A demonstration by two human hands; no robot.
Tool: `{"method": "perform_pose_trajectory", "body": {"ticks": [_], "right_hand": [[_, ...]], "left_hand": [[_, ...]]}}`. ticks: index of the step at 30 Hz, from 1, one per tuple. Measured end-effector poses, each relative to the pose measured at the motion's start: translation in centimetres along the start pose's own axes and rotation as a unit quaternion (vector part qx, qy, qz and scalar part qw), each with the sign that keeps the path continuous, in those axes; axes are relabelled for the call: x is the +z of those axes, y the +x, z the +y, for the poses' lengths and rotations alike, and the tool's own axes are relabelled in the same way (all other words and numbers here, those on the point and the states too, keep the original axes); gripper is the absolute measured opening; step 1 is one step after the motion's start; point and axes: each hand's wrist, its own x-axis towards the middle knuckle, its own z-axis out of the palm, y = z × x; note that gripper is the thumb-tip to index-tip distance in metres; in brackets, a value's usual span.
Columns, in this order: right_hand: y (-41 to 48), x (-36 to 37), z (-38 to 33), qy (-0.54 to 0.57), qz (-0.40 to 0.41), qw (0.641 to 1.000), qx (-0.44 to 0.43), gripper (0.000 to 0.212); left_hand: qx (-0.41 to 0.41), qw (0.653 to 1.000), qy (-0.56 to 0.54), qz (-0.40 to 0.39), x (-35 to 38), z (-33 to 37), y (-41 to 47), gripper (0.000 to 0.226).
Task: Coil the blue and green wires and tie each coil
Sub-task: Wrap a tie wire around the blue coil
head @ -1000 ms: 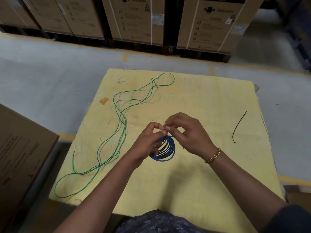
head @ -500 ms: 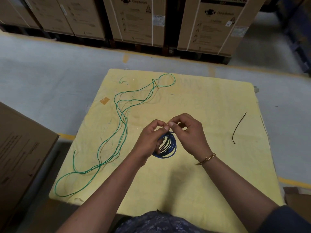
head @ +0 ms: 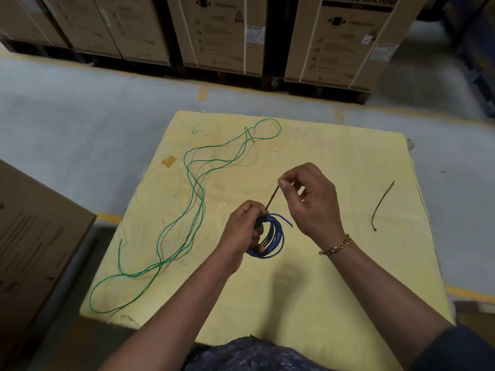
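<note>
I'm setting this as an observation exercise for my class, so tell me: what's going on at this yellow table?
A person is bundling wires. The left hand grips a coil of blue wire, and the right hand pinches the free end of a thin dark tie that runs up from the coil, apparently cinching it. The green wire lies loose and uncoiled across the left of the yellow table. A second dark tie lies unused on the right.

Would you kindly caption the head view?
Left hand grips blue coil; right hand pulls its tie; green wire lies loose.
</note>
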Motion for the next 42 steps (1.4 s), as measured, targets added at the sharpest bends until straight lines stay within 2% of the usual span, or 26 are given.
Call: {"method": "perform_pose_trajectory", "body": {"ticks": [2, 5, 8, 10, 12, 15, 20, 23, 25, 26, 28, 31, 32, 33, 34, 35, 36, 38, 40, 42], "right_hand": [[0.1, -0.2, -0.1, 0.03, -0.017, 0.999, 0.03, 0.007], [0.3, -0.3, 0.3, 0.153, -0.112, 0.972, 0.139, 0.003], [-0.2, -0.1, 1.3, 0.159, -0.214, 0.953, 0.143, 0.005], [-0.6, 0.2, 1.5, 0.163, -0.251, 0.943, 0.145, 0.005], [-0.6, 0.4, 1.6, 0.152, -0.255, 0.945, 0.139, 0.003], [-0.4, 0.6, 1.9, 0.09, -0.235, 0.964, 0.083, 0.01], [0.0, 0.6, 2.1, 0.008, -0.167, 0.986, -0.03, 0.007], [-0.1, 0.7, 2.3, 0.014, -0.147, 0.989, -0.015, 0.008], [-0.5, 0.9, 2.1, 0.059, -0.161, 0.984, 0.052, 0.009], [-0.4, 0.8, 2.0, 0.106, -0.183, 0.972, 0.107, 0.01], [0.1, 0.2, 2.2, 0.224, -0.256, 0.909, 0.239, 0.016], [-0.2, -0.8, 4.4, 0.392, -0.354, 0.742, 0.414, 0.06], [-0.9, -0.9, 5.2, 0.438, -0.367, 0.692, 0.441, 0.072], [-1.9, -0.8, 5.8, 0.468, -0.37, 0.663, 0.453, 0.077], [-2.9, -0.5, 6.2, 0.484, -0.363, 0.652, 0.457, 0.077], [-3.8, -0.2, 6.2, 0.484, -0.347, 0.657, 0.462, 0.071], [-4.7, 0.3, 6.0, 0.468, -0.323, 0.677, 0.467, 0.06], [-5.7, 1.3, 5.5, 0.401, -0.275, 0.738, 0.468, 0.038], [-6.1, 1.8, 5.8, 0.346, -0.23, 0.773, 0.48, 0.032], [-6.0, 1.7, 6.5, 0.316, -0.2, 0.784, 0.494, 0.031]], "left_hand": [[-0.003, 1.0, -0.006, -0.011, 0.0, -0.1, -0.1, 0.014], [-0.011, 0.999, -0.038, -0.033, -0.1, -0.1, -0.4, 0.012], [-0.01, 0.997, -0.049, -0.054, -0.3, -0.1, -0.5, 0.011], [-0.009, 0.996, -0.05, -0.067, -0.4, 0.0, -0.6, 0.012], [-0.013, 0.995, -0.055, -0.079, -0.4, 0.1, -0.5, 0.014], [-0.013, 0.995, -0.047, -0.091, -0.6, 0.1, -0.4, 0.013], [0.062, 0.99, 0.096, -0.081, -0.7, 0.3, 0.2, 0.015], [0.086, 0.982, 0.155, -0.063, -0.6, 0.2, 0.5, 0.015], [0.057, 0.991, 0.1, -0.074, -0.5, 0.4, 0.5, 0.014], [0.029, 0.995, 0.046, -0.085, -0.4, 0.5, 0.5, 0.014], [-0.034, 0.989, -0.092, -0.107, -0.4, 0.6, 0.4, 0.014], [-0.094, 0.959, -0.235, -0.125, -0.4, 0.0, 0.7, 0.016], [-0.107, 0.952, -0.26, -0.121, -0.4, -0.3, 1.0, 0.015], [-0.115, 0.948, -0.278, -0.106, -0.5, -0.7, 1.4, 0.014], [-0.119, 0.945, -0.293, -0.086, -0.5, -1.1, 1.8, 0.012], [-0.12, 0.944, -0.301, -0.063, -0.5, -1.5, 2.2, 0.011], [-0.119, 0.946, -0.297, -0.042, -0.5, -2.0, 2.5, 0.012], [-0.112, 0.963, -0.244, -0.007, -0.5, -2.9, 3.0, 0.013], [-0.106, 0.984, -0.143, 0.019, -0.3, -3.7, 3.5, 0.017], [-0.11, 0.992, -0.065, 0.02, 0.0, -4.2, 4.0, 0.025]]}}
